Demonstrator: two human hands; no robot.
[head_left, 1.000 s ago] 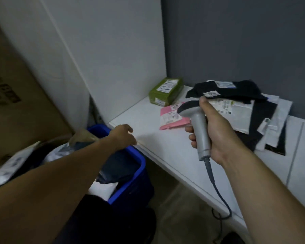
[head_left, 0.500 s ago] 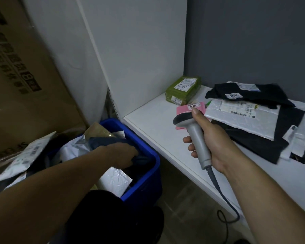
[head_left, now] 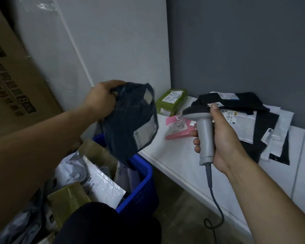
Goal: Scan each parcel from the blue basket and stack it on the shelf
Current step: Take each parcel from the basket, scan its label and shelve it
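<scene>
My left hand (head_left: 102,99) grips the top of a dark grey plastic parcel (head_left: 128,120), which hangs above the blue basket (head_left: 141,187). A pale label shows on the parcel's lower right face. My right hand (head_left: 220,138) holds a grey corded barcode scanner (head_left: 203,136) by its handle, its head pointing left toward the parcel, a short gap away. The basket holds several parcels: white and grey bags and brown taped boxes. On the white shelf (head_left: 180,161) lie a green box (head_left: 172,101), a pink parcel (head_left: 178,128) and a pile of black and white bags (head_left: 253,120).
A large cardboard box (head_left: 12,80) stands at the left against the white wall panel. The grey back wall closes off the shelf. The scanner cable (head_left: 217,208) loops down in front of the shelf edge. My dark-clothed knee (head_left: 104,224) is at the bottom.
My left hand reached into the basket, closed on the dark parcel and lifted it up beside the scanner. The scanner hand stayed roughly in place.
</scene>
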